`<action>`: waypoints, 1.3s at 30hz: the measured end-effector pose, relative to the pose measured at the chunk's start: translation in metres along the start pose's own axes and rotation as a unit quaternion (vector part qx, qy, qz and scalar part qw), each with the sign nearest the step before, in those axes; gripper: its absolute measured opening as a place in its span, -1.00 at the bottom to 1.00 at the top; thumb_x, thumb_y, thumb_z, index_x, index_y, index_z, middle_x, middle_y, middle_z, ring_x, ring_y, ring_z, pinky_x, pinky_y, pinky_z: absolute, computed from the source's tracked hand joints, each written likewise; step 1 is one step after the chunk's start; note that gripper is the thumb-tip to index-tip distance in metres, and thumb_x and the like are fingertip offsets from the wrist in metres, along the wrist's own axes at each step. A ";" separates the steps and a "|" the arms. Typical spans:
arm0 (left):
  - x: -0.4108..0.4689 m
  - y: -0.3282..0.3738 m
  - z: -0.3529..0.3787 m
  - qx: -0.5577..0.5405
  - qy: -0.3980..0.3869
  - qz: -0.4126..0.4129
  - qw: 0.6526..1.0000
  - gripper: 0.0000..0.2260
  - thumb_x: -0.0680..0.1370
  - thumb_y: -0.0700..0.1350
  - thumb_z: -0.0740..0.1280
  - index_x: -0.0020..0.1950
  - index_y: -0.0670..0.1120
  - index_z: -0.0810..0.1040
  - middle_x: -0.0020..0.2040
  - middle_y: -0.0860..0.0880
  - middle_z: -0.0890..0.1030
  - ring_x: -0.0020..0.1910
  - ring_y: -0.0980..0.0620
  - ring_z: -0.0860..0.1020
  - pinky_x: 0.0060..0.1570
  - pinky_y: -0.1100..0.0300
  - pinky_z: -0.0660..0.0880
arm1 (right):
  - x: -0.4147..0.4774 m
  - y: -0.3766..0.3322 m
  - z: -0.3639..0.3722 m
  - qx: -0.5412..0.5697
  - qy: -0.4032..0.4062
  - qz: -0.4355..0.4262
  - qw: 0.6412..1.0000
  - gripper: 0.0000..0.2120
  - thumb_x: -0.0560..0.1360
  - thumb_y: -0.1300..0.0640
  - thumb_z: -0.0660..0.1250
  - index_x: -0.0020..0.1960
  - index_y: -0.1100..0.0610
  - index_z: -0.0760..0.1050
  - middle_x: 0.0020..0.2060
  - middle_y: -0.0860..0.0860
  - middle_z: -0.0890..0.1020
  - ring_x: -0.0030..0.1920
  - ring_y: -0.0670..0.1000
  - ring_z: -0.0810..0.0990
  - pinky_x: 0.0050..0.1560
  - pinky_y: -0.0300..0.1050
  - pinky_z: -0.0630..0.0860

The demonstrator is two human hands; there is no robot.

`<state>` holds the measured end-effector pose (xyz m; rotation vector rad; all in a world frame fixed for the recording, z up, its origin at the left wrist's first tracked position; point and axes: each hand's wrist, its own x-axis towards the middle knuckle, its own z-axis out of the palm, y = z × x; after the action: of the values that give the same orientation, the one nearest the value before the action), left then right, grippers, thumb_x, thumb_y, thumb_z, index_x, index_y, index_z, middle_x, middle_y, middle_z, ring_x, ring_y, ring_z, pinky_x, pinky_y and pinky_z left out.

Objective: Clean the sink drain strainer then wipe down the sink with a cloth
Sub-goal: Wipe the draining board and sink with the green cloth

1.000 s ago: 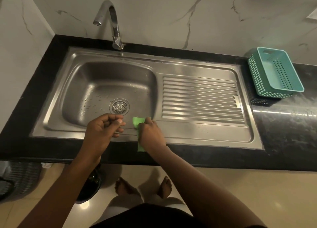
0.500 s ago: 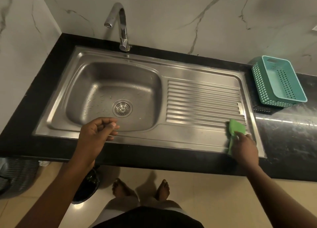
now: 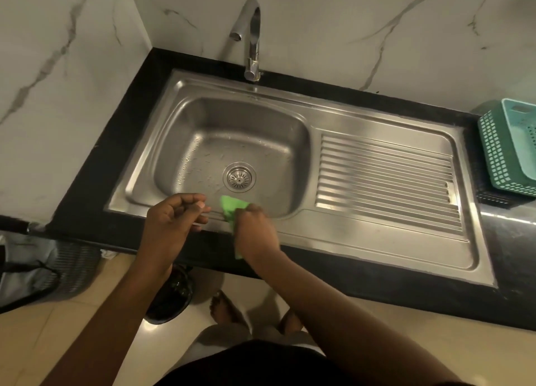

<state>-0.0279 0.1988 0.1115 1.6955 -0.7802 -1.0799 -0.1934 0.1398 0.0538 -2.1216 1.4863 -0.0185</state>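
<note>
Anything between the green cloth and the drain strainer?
Nothing visible. The green cloth, gripped by the right hand at the sink rim, faces bare basin up to the drain strainer; the left hand is off to one side.

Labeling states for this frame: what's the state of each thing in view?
faucet: off, no water running.
sink: droplets on the basin floor.
strainer: seated, not lifted out.
green cloth: bunched, pressed on the sink's front rim.
right hand: grips the green cloth.
left hand: fingers curled, nothing visible in them.
basket: upright on the counter.
</note>
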 end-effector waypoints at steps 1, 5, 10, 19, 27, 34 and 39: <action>0.001 0.000 -0.003 0.000 0.006 -0.002 1.000 -0.85 0.63 -0.16 0.40 0.16 0.00 0.71 0.01 -0.02 0.79 -0.02 -0.02 0.76 0.03 0.06 0.65 | 0.007 -0.012 0.005 -0.005 -0.008 -0.016 1.000 -0.71 0.57 0.21 0.39 0.28 0.18 0.56 0.19 0.16 0.56 0.19 0.16 0.56 0.21 0.09 0.60; 0.008 0.001 -0.013 -0.011 0.013 -0.005 1.000 -0.85 0.63 -0.18 0.40 0.13 0.02 0.72 0.01 -0.06 0.78 -0.02 -0.06 0.76 0.03 0.03 0.65 | 0.011 -0.011 0.009 0.013 -0.012 -0.072 0.997 -0.67 0.62 0.20 0.32 0.38 0.14 0.52 0.24 0.14 0.51 0.24 0.17 0.50 0.22 0.15 0.57; 0.024 0.005 -0.029 -0.018 0.006 -0.007 1.000 -0.85 0.64 -0.18 0.40 0.17 -0.05 0.70 -0.03 -0.06 0.78 -0.03 -0.10 0.74 0.00 0.06 0.64 | -0.019 0.070 -0.023 0.023 -0.017 -0.141 0.990 -0.69 0.67 0.10 0.29 0.39 0.08 0.57 0.22 0.06 0.60 0.20 0.06 0.55 0.24 -0.17 0.42; 0.041 -0.004 -0.083 -0.040 0.024 -0.010 0.999 -0.87 0.63 -0.16 0.41 0.11 0.00 0.72 -0.01 -0.08 0.78 0.00 -0.15 0.74 0.00 0.02 0.64 | -0.041 0.132 -0.064 -0.012 -0.053 -0.101 0.993 -0.72 0.59 0.07 0.43 0.29 -0.05 0.65 0.16 -0.10 0.68 0.09 -0.12 0.61 0.05 -0.66 0.30; 0.041 -0.028 -0.139 -0.066 0.094 -0.047 0.992 -0.87 0.60 -0.13 0.45 0.13 -0.02 0.71 0.05 -0.13 0.76 0.04 -0.16 0.72 0.05 0.01 0.64 | 0.025 0.004 -0.020 0.044 -0.095 -0.204 0.973 -0.71 0.60 0.09 0.45 0.30 0.10 0.68 0.09 0.06 0.67 0.08 0.00 0.65 0.16 -0.24 0.53; 0.030 -0.029 -0.157 -0.088 0.189 -0.043 0.977 -0.88 0.63 -0.22 0.39 0.13 -0.11 0.69 0.01 -0.23 0.75 -0.09 -0.08 0.68 0.00 0.00 0.61 | 0.101 -0.142 0.050 0.054 -0.087 -0.274 0.956 -0.68 0.64 0.14 0.36 0.37 0.09 0.62 0.12 0.16 0.58 0.11 0.16 0.58 0.11 -0.05 0.52; 0.025 -0.019 -0.152 -0.086 0.212 -0.047 0.972 -0.87 0.64 -0.22 0.38 0.16 -0.14 0.67 0.02 -0.24 0.74 -0.07 -0.11 0.67 0.01 0.00 0.60 | 0.112 -0.161 0.059 0.084 -0.101 -0.261 0.956 -0.63 0.66 0.22 0.29 0.45 0.09 0.55 0.20 0.19 0.57 0.19 0.21 0.56 0.26 0.04 0.51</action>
<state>0.1215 0.2403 0.1108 1.7432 -0.3267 -0.7809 0.0082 0.1061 0.0416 -2.2354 0.7507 -0.1131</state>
